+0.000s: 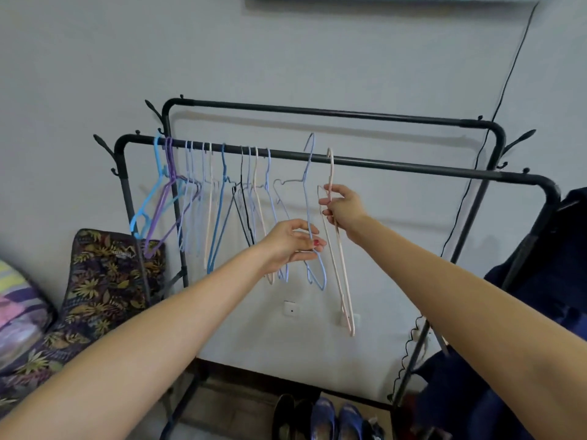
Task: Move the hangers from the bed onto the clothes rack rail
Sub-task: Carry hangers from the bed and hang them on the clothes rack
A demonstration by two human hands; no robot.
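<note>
Along the bottom edge of the frame, dark and blue shoes [320, 417] are sitting under the black metal clothes rack [495, 290], and a leaf-patterned dark cushion [104, 281] is leaning at the lower left. Both bare forearms are stretching from the lower corners up toward the centre. The left hand [290, 244] is reaching in from the lower left, its grip pinching the lower wire of a light blue thin hanger [306, 192], whose hook is sitting over the front black rail [397, 165]. Just to its right, the right hand [341, 206] is curling its grip around the neck of a pale pink thin hanger [341, 274], whose hook is rising just above that rail at the centre. Left of the hands, a row of blue, purple, white and pink hangers [197, 198] is crowding the rail's left half. The rail's right half is lying bare toward the dark blue garment [546, 281] at the right edge. A second, higher rail [317, 111] is running behind, near the pale wall [286, 52].
</note>
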